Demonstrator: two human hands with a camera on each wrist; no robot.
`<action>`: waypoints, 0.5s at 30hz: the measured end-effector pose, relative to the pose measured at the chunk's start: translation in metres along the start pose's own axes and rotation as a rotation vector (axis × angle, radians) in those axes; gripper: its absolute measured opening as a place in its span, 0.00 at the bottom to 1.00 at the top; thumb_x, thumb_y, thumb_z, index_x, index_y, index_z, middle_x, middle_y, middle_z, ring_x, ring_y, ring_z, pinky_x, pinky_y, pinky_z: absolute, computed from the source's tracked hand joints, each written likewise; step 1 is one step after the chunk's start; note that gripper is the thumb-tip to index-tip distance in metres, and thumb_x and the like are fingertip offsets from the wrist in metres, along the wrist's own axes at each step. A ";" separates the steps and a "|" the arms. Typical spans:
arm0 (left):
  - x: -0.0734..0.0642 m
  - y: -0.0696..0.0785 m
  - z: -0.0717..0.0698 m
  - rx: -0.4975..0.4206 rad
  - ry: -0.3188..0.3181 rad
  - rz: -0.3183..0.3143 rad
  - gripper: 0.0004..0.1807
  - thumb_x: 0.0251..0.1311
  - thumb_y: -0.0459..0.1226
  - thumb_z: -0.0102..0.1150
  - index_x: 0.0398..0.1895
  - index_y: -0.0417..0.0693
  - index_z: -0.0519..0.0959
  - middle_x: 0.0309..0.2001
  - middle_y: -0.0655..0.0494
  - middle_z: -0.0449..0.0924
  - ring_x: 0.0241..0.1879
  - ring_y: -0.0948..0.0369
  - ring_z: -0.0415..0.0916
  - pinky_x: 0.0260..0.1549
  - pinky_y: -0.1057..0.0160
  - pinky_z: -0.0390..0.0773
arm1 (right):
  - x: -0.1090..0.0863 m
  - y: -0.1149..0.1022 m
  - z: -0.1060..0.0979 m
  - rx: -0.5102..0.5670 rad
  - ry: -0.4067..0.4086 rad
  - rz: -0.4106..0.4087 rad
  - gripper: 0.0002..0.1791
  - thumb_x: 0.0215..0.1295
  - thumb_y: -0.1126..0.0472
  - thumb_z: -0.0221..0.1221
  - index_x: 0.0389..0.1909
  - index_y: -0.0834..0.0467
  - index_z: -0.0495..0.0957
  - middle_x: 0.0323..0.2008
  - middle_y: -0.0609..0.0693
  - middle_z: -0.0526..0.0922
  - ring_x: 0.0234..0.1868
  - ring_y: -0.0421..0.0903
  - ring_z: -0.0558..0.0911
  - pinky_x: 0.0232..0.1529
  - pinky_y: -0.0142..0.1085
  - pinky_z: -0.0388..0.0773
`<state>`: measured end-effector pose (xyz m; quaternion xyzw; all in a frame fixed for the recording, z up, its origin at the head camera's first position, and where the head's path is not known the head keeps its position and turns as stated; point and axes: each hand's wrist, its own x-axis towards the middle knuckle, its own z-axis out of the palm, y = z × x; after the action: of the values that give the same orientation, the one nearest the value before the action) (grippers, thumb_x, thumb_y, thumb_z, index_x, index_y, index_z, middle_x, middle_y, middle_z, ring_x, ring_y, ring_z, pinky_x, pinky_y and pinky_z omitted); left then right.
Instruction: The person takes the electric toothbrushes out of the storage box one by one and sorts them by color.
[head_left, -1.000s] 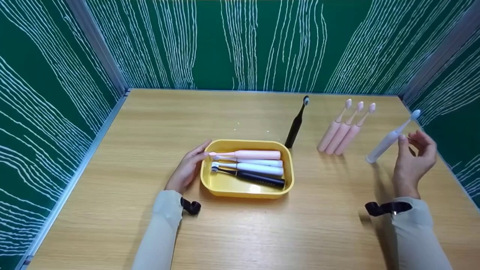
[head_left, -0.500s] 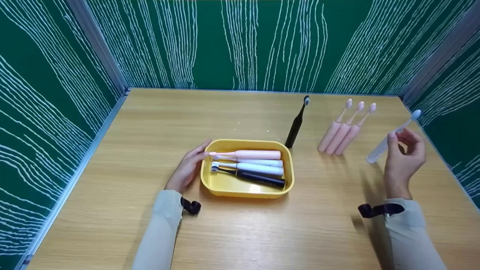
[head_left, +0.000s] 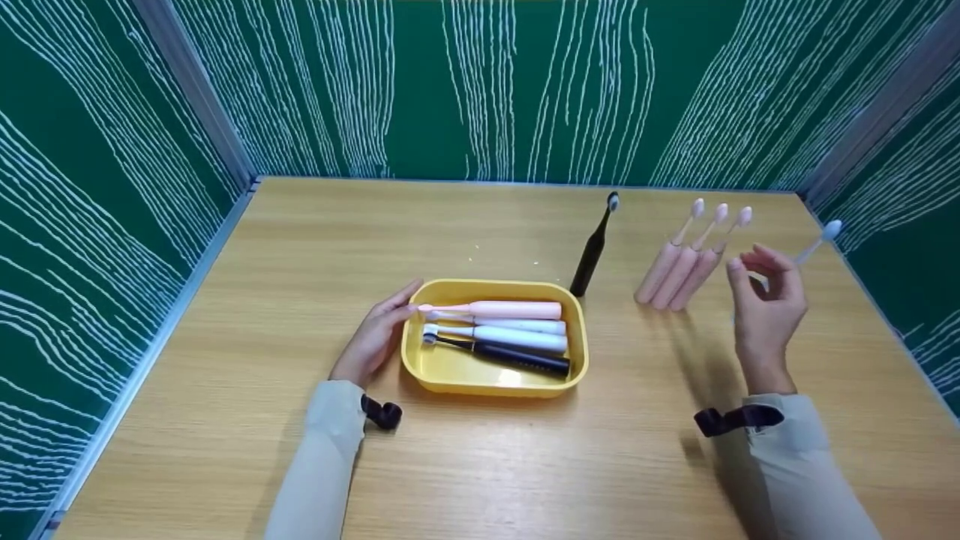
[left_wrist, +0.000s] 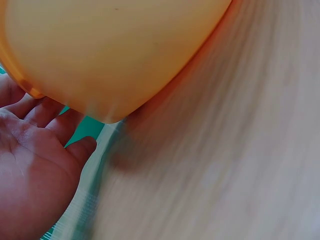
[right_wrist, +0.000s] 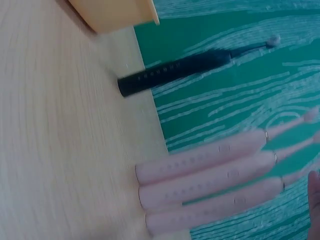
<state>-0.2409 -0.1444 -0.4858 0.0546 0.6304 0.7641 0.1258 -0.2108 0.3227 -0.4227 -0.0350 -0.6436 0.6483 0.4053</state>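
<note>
My left hand (head_left: 371, 337) rests against the left end of a yellow tray (head_left: 491, 391), fingers fairly straight along its outer wall and thumb at the rim. In the left wrist view its fingertips pass out of sight behind the tray wall (left_wrist: 100, 55). Loosely bent and holding nothing, my right hand (head_left: 769, 311) is in the air beside three upright pink electric toothbrushes (head_left: 681, 271), overlapping the rightmost one. Just a fingertip (right_wrist: 314, 200) of it enters the right wrist view. Behind this hand stands a white electric toothbrush (head_left: 830, 230), mostly hidden except its head.
Inside the tray lie a pink toothbrush (head_left: 516, 310), two white toothbrushes (head_left: 521, 337) and a black toothbrush (head_left: 520, 358). Another black toothbrush (head_left: 589, 259) stands upright by the tray's back right corner. Green patterned panels (head_left: 450, 90) border the wooden table (head_left: 480, 465).
My right hand has moved left, away from the standing white toothbrush, to beside the pink ones. The white toothbrush stays where it stood. My left hand and the tray have not moved.
</note>
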 end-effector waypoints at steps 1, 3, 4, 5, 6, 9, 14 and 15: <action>0.000 0.000 0.000 0.001 -0.002 0.001 0.28 0.68 0.32 0.44 0.71 0.38 0.59 0.75 0.49 0.52 0.77 0.56 0.40 0.76 0.58 0.38 | -0.002 -0.001 0.003 0.009 -0.016 -0.006 0.16 0.58 0.70 0.63 0.48 0.62 0.78 0.40 0.48 0.80 0.44 0.42 0.79 0.47 0.26 0.76; 0.000 0.000 0.000 -0.002 -0.001 0.002 0.28 0.68 0.31 0.44 0.71 0.38 0.59 0.75 0.50 0.52 0.77 0.56 0.40 0.76 0.58 0.38 | -0.006 -0.004 0.009 0.040 -0.052 -0.016 0.16 0.57 0.71 0.63 0.48 0.64 0.79 0.40 0.49 0.81 0.43 0.42 0.79 0.47 0.26 0.77; 0.000 0.000 0.000 -0.004 -0.002 0.003 0.28 0.68 0.31 0.44 0.71 0.38 0.59 0.75 0.50 0.52 0.76 0.56 0.40 0.76 0.58 0.38 | -0.007 -0.005 0.012 0.049 -0.074 -0.022 0.16 0.57 0.72 0.63 0.48 0.64 0.78 0.40 0.49 0.81 0.43 0.42 0.79 0.46 0.26 0.77; 0.000 0.000 0.000 -0.003 -0.006 0.005 0.28 0.68 0.31 0.44 0.71 0.38 0.58 0.75 0.49 0.52 0.77 0.56 0.40 0.76 0.58 0.38 | -0.009 -0.006 0.015 0.052 -0.098 -0.029 0.16 0.57 0.72 0.63 0.48 0.65 0.78 0.40 0.49 0.81 0.43 0.42 0.79 0.46 0.26 0.77; 0.000 0.000 0.000 -0.006 -0.004 0.002 0.28 0.68 0.31 0.44 0.71 0.38 0.59 0.75 0.49 0.52 0.76 0.56 0.41 0.76 0.58 0.39 | -0.011 -0.008 0.018 0.051 -0.124 -0.035 0.16 0.58 0.72 0.63 0.49 0.65 0.78 0.41 0.50 0.81 0.44 0.41 0.79 0.46 0.25 0.77; -0.001 0.000 0.000 -0.011 0.003 -0.005 0.28 0.68 0.31 0.44 0.71 0.39 0.59 0.75 0.50 0.53 0.76 0.57 0.41 0.76 0.59 0.39 | -0.015 -0.010 0.026 0.049 -0.219 -0.071 0.17 0.58 0.74 0.61 0.50 0.67 0.77 0.42 0.48 0.82 0.44 0.41 0.79 0.47 0.25 0.78; -0.001 0.000 0.000 -0.018 0.000 -0.017 0.28 0.68 0.32 0.44 0.72 0.40 0.60 0.75 0.51 0.53 0.76 0.58 0.42 0.75 0.60 0.40 | -0.020 -0.012 0.040 0.053 -0.400 -0.146 0.19 0.57 0.79 0.59 0.51 0.72 0.75 0.43 0.48 0.82 0.43 0.41 0.80 0.47 0.25 0.78; 0.000 0.000 0.000 -0.022 -0.002 -0.019 0.28 0.68 0.32 0.45 0.72 0.41 0.60 0.75 0.51 0.54 0.76 0.58 0.42 0.75 0.60 0.40 | -0.020 -0.013 0.042 0.048 -0.429 -0.153 0.19 0.57 0.79 0.59 0.52 0.72 0.74 0.43 0.49 0.82 0.43 0.41 0.80 0.47 0.25 0.78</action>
<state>-0.2404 -0.1442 -0.4857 0.0478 0.6224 0.7696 0.1343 -0.2150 0.2750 -0.4142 0.1622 -0.7003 0.6233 0.3079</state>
